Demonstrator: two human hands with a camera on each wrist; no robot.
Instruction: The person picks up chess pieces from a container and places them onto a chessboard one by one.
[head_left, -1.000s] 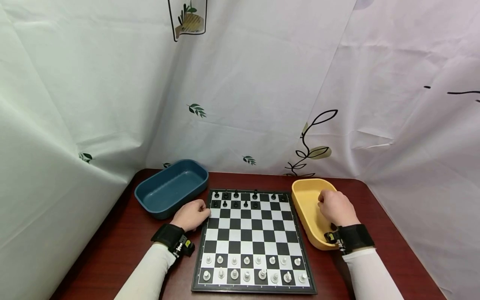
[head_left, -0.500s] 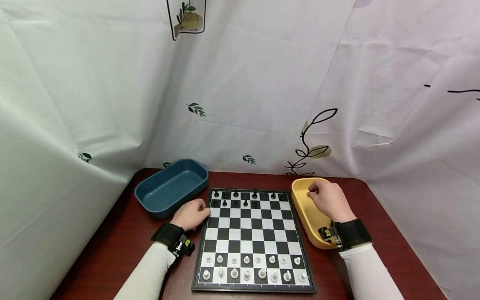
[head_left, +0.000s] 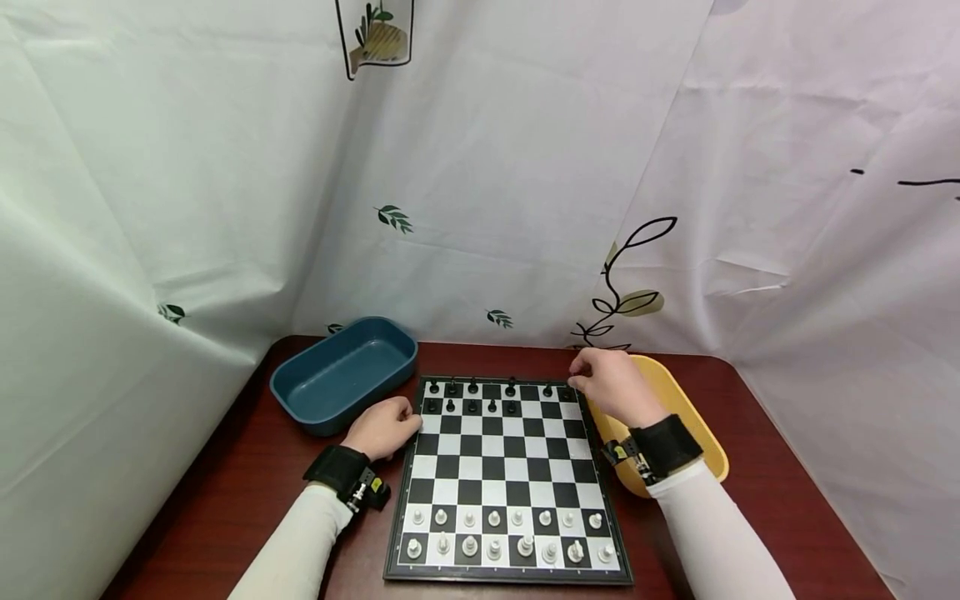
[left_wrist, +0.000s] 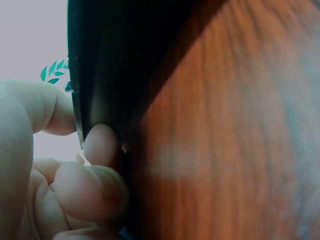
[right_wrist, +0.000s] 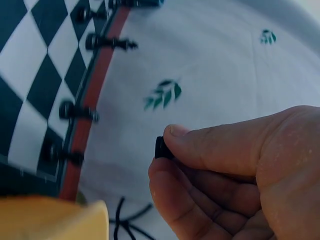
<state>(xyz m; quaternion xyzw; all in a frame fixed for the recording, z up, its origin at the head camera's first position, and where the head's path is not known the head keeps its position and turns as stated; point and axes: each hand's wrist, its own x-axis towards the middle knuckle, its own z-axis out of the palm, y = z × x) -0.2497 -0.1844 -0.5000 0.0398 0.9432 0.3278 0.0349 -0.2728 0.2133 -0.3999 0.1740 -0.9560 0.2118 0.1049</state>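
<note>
My right hand (head_left: pixel 615 387) pinches a small black chess piece (right_wrist: pixel 161 148) between thumb and index finger, above the far right corner of the chessboard (head_left: pixel 481 447); most of the piece is hidden by the fingers. At the board's left edge, my left hand (head_left: pixel 381 429) grips the rim, its fingertips on the board's dark side in the left wrist view. Along the far two rows stand several black chess pieces (head_left: pixel 511 388), with gaps at the right. White chess pieces (head_left: pixel 525 547) fill the two near rows.
A yellow tray (head_left: pixel 693 425) sits right of the board, partly under my right forearm. To the left, a blue tray (head_left: pixel 345 375) stands behind my left hand. The dark red table (head_left: pixel 480 358) ends against a hanging white cloth (head_left: pixel 480 208).
My right hand has risen out of the yellow tray and moved left to the board's far right corner, carrying the black chess piece. My left hand has stayed in place.
</note>
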